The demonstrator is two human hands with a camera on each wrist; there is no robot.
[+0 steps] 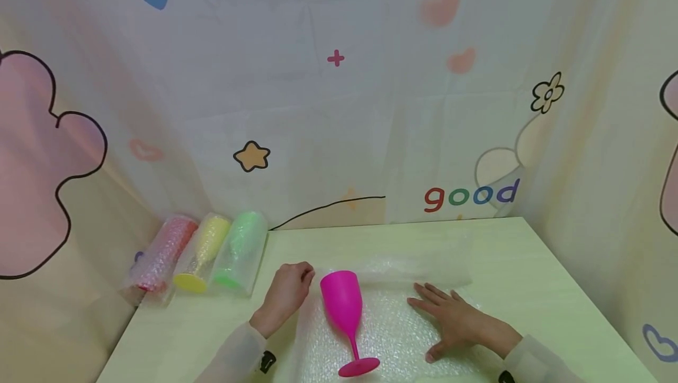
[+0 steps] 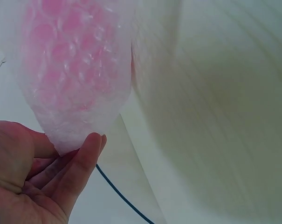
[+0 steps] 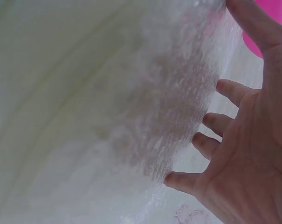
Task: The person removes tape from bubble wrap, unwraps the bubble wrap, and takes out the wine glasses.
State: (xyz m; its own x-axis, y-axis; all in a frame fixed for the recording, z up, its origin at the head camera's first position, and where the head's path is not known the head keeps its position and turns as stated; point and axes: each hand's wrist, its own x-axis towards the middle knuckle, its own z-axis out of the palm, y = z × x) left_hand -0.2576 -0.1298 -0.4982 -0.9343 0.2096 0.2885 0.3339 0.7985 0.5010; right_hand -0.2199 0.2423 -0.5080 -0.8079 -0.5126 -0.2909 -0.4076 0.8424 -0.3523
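Observation:
A bright pink plastic goblet (image 1: 343,303) lies on its side on a sheet of bubble wrap (image 1: 392,324), its bowl toward the far side and its round foot toward me. With thumb and fingers my left hand (image 1: 286,295) pinches the wrap's edge, left of the goblet's bowl. The left wrist view shows the pinched wrap (image 2: 80,126) lifted, with pink showing through its bubbles. My right hand (image 1: 452,321) rests on the wrap to the goblet's right, fingers spread. Its fingertips (image 3: 209,119) touch the wrap in the right wrist view.
At the table's back left lie three goblets in bubble wrap: a red one (image 1: 166,250), a yellow one (image 1: 203,253) and a green one (image 1: 241,253). The pale table (image 1: 545,312) ends at a printed curtain (image 1: 296,95) behind and at the sides.

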